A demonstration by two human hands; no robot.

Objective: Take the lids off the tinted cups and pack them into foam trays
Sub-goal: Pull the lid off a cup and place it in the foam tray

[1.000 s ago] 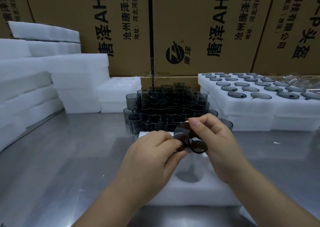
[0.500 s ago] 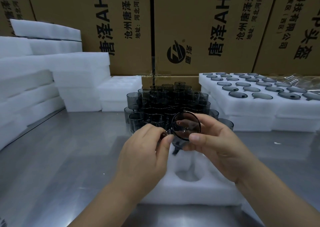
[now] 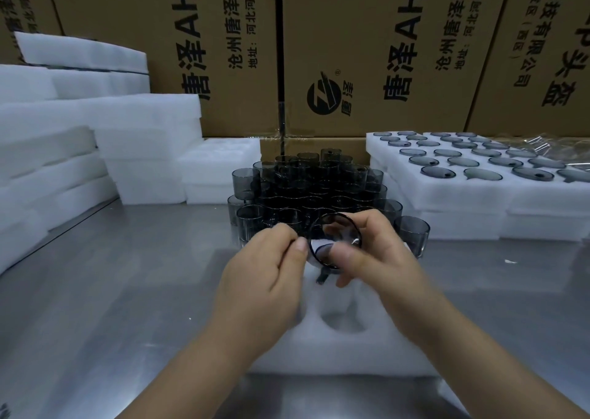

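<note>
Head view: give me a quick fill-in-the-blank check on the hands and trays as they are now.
1. The left hand and right hand together hold ____ tinted cup.
2. The round hole in the foam tray under the hands is ____.
3. The filled tray sits on the person's ____ side.
Missing words: one; empty; right.

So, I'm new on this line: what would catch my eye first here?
A tinted cup held at centre, the right hand round it and the left hand pinching its rim, above a white foam tray. Behind it stands a dense cluster of dark cups, and at right a filled tray shows rows of tinted pieces.
</note>
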